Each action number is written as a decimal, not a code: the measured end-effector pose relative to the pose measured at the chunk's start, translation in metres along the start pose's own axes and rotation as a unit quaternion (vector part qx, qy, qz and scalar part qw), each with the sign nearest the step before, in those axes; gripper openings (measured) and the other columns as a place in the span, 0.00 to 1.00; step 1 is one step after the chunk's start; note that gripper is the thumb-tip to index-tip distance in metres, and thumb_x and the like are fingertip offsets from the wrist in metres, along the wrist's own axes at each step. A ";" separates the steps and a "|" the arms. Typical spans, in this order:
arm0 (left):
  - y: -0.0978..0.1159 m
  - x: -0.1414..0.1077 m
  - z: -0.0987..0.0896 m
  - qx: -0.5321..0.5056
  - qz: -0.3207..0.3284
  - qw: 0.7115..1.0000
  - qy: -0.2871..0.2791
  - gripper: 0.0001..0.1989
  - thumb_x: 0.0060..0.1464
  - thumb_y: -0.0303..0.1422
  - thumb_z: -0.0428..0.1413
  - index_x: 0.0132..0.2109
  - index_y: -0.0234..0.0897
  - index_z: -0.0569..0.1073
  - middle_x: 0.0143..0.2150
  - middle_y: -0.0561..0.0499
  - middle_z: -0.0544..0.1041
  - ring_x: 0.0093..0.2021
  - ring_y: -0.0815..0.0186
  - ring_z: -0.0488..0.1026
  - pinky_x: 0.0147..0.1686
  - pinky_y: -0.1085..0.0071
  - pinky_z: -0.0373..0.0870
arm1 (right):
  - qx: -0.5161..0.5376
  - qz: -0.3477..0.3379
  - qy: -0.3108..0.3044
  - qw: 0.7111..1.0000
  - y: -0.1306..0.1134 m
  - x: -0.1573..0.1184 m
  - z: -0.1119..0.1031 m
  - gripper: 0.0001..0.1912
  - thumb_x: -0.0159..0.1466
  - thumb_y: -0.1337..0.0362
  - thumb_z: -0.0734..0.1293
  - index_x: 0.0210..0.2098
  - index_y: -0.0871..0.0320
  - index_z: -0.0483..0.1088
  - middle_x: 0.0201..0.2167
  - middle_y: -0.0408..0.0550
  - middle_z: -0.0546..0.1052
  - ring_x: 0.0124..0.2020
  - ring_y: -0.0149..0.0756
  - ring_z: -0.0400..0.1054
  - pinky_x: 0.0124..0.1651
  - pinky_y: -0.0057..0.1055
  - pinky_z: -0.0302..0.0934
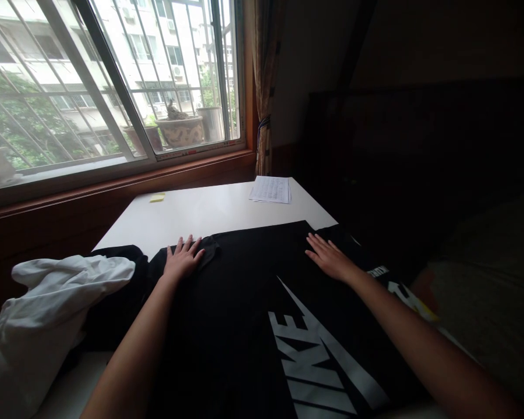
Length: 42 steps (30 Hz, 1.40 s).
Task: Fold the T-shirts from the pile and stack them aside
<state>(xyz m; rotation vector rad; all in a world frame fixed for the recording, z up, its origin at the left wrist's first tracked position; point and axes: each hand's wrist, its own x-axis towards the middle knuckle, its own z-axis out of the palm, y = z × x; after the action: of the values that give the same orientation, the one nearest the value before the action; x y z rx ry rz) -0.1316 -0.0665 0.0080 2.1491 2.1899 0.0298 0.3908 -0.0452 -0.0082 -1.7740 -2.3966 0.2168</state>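
A black shirt [240, 279] with large grey lettering and a swoosh lies spread over the near part of a white table [201, 209]. My left hand [184, 258] rests flat on the shirt's far left part, by a small folded bit of cloth, with fingers spread. On the far right part of the same shirt lies my right hand [328, 256], palm down, its fingers apart. Neither hand grips anything. The shirt's near edge runs out of view.
White cloth [70, 291] and dark cloth [122, 253] are heaped at the left. Papers [271, 190] and a yellow note [157, 198] lie at the table's far side. More printed dark clothing [378, 272] is at the right. A window stands behind.
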 end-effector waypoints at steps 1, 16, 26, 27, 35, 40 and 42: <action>0.000 0.000 0.000 0.002 0.001 1.000 0.000 0.34 0.67 0.57 0.32 0.75 0.55 0.43 0.78 0.54 0.39 0.76 0.46 0.34 0.67 0.32 0.38 | -0.001 0.012 -0.006 1.000 0.007 -0.008 0.001 0.36 0.72 0.45 0.47 0.74 0.54 0.47 0.75 0.46 0.47 0.75 0.43 0.39 0.74 0.50 0.36; -0.005 -0.005 -0.004 -0.035 0.005 0.998 0.061 0.31 0.70 0.51 0.34 0.75 0.51 0.44 0.78 0.52 0.41 0.77 0.51 0.36 0.68 0.36 0.46 | 0.015 0.062 0.087 0.994 0.052 -0.026 0.009 0.30 0.72 0.59 0.49 0.69 0.58 0.61 0.72 0.48 0.59 0.73 0.38 0.48 0.73 0.45 0.42; 0.027 -0.111 -0.015 -0.033 0.213 0.977 0.000 0.28 0.71 0.48 0.40 0.74 0.56 0.50 0.77 0.53 0.46 0.76 0.48 0.40 0.66 0.35 0.50 | 0.061 0.053 0.125 0.989 0.048 -0.029 0.003 0.27 0.70 0.62 0.52 0.62 0.55 0.71 0.66 0.46 0.68 0.70 0.39 0.57 0.72 0.44 0.49; 0.030 -0.130 -0.015 -0.024 0.237 0.971 -0.010 0.28 0.70 0.49 0.42 0.73 0.58 0.49 0.76 0.54 0.47 0.75 0.48 0.42 0.66 0.34 0.51 | 0.065 0.054 0.130 0.988 0.047 -0.030 0.002 0.27 0.70 0.62 0.52 0.61 0.55 0.72 0.66 0.45 0.69 0.70 0.38 0.57 0.72 0.43 0.49; 0.013 -0.239 -0.005 0.011 0.250 0.965 0.077 0.33 0.66 0.46 0.49 0.73 0.61 0.46 0.73 0.53 0.56 0.72 0.51 0.55 0.65 0.41 0.60 | 0.012 0.048 0.118 0.992 0.039 -0.033 -0.002 0.28 0.70 0.61 0.52 0.63 0.58 0.70 0.66 0.47 0.68 0.69 0.40 0.58 0.72 0.43 0.49; -0.003 -0.253 0.018 0.014 0.188 0.976 0.107 0.35 0.65 0.48 0.49 0.74 0.60 0.44 0.73 0.54 0.56 0.72 0.50 0.56 0.65 0.41 0.61 | -0.054 0.061 0.102 0.991 0.011 -0.042 -0.012 0.30 0.71 0.58 0.52 0.69 0.60 0.61 0.71 0.50 0.59 0.71 0.45 0.54 0.72 0.49 0.45; -0.005 -0.253 0.023 0.020 0.176 0.979 0.100 0.35 0.65 0.49 0.49 0.74 0.60 0.44 0.74 0.55 0.53 0.73 0.50 0.55 0.67 0.41 0.58 | -0.047 0.031 0.094 0.994 -0.008 -0.053 -0.012 0.31 0.72 0.55 0.51 0.70 0.59 0.59 0.72 0.50 0.57 0.72 0.44 0.51 0.73 0.48 0.43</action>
<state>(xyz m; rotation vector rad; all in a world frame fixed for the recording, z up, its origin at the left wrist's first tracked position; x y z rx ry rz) -0.1303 -0.3205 -0.0052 2.6341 1.8808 0.2330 0.4012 -0.0976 0.0036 -1.8213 -2.2560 -0.0559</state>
